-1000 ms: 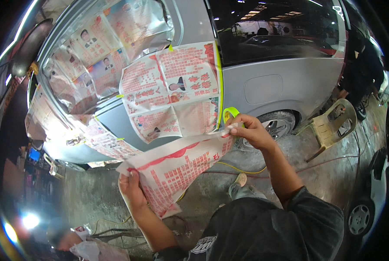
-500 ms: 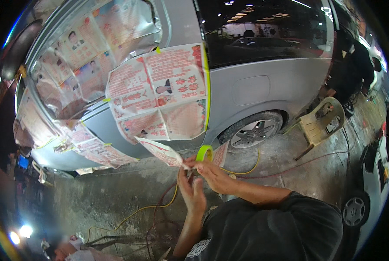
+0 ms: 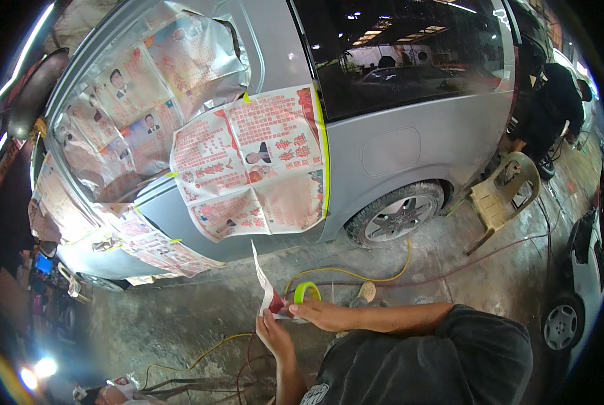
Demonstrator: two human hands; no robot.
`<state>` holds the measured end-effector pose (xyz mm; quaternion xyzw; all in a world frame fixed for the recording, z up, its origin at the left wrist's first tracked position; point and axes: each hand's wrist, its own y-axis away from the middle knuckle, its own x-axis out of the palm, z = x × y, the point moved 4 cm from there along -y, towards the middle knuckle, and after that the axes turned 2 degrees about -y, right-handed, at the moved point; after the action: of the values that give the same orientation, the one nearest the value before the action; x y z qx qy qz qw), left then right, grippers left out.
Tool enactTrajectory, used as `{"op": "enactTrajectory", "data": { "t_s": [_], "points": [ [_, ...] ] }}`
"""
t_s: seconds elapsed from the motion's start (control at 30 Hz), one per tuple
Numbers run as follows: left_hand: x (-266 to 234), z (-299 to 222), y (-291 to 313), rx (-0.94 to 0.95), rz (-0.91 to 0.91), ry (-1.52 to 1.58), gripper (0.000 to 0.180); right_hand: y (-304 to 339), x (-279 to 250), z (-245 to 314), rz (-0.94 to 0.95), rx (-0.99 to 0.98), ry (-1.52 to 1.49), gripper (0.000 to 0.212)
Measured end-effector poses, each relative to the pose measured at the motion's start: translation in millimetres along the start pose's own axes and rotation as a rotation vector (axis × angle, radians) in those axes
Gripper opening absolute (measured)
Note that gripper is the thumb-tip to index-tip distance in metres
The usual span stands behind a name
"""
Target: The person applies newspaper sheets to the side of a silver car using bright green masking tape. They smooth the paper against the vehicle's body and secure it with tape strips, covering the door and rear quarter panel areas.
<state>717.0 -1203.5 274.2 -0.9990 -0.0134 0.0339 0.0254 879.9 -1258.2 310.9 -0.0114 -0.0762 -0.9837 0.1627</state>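
My left hand (image 3: 276,337) is closed on a sheet of newspaper (image 3: 265,282), which stands up from the fingers almost edge-on, with a red patch near its lower end. My right hand (image 3: 323,314) is closed on a roll of bright yellow-green masking tape (image 3: 316,291), close beside the paper; whether its fingers also touch the sheet I cannot tell. Beyond both hands is the side of a grey van (image 3: 389,158). A large newspaper sheet (image 3: 214,192) hangs on its panel, with a yellow-green tape strip (image 3: 327,179) along the right edge.
More newspaper covers the van's front window (image 3: 136,111) and lower door (image 3: 154,248). A yellow hose (image 3: 356,273) and a reddish hose (image 3: 464,268) cross the concrete floor. A beige plastic chair (image 3: 501,202) stands past the rear wheel (image 3: 396,217). Another person (image 3: 560,101) is at far right.
Both hands have come down toward me, and the hands have moved apart a little. The newspaper sheet has swung from slanting leftward to nearly upright. The van sits slightly lower in view.
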Motion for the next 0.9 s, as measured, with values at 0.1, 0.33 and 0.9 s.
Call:
{"op": "enactTrajectory", "data": {
  "t_s": [0.1,0.33,0.9],
  "points": [
    [-2.7,-29.3,2.0,0.253,-0.06,-0.338,0.029,-21.3,15.9,-69.8,0.173,0.088,-0.018,0.067],
    [-6.8,-85.7,12.0,0.389,-0.193,-0.676,0.024,-51.3,70.0,-126.4,0.627,-0.288,0.498,0.062],
    [-2.6,-73.0,8.2,0.2,-0.16,-0.247,0.015,-21.1,18.6,-1.7,-0.274,-0.502,0.05,0.049]
  ]
}}
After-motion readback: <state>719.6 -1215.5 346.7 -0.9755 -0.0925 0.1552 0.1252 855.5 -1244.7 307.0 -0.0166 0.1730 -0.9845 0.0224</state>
